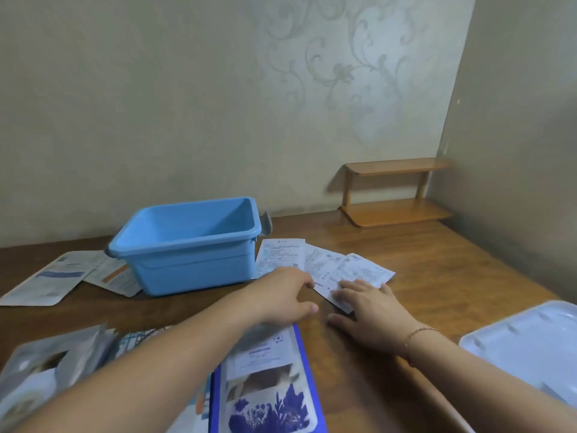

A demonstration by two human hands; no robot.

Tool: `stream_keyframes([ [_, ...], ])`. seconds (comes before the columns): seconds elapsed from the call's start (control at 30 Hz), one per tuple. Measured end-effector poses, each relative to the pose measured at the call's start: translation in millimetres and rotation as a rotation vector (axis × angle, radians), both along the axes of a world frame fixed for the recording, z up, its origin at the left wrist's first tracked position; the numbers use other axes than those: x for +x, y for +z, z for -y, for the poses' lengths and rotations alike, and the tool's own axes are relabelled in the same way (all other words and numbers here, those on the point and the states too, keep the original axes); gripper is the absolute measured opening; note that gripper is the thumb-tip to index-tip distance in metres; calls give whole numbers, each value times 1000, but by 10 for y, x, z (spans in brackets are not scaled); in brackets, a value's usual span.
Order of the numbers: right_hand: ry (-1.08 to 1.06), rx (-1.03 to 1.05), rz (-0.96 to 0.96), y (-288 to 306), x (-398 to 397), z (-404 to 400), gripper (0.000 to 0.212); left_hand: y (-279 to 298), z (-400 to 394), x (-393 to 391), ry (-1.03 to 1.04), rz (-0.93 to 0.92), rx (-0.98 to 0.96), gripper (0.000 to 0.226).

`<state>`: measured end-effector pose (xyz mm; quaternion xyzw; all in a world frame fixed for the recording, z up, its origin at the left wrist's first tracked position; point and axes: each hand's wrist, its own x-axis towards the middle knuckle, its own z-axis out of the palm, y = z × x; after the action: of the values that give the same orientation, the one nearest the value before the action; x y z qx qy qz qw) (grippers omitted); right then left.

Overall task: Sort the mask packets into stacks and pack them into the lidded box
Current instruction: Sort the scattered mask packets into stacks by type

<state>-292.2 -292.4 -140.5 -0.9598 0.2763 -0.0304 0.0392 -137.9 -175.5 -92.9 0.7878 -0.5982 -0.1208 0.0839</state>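
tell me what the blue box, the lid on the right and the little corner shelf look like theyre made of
Blue box: looks like moulded plastic, smooth with a soft sheen and a rolled rim. Lid: pale, glossy, probably plastic too, with moulded ridges. Corner shelf: appears wooden, warm orange-brown, with a varnished shine.

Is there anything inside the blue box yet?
No, the blue box shows only its bare inside, and the white packets lie on the table beside it.
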Motion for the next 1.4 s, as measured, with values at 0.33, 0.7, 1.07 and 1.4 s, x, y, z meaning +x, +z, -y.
stream_keyframes([
  [0.33,208,-131,31,13,-945,-603,56,-126,269,-351,-245,-34,28,48],
  [0.7,303,-424,311,-483,-1492,-878,20,-177,258,-852,-594,165,156,41],
  [1.07,52,47,628,524,-1273,-766,23,-47,-82,-885,-465,-684,81,35],
  [1.4,-245,908,767,767,-836,174,19,-39,-86,-1001,147,-1701,-153,30],
])
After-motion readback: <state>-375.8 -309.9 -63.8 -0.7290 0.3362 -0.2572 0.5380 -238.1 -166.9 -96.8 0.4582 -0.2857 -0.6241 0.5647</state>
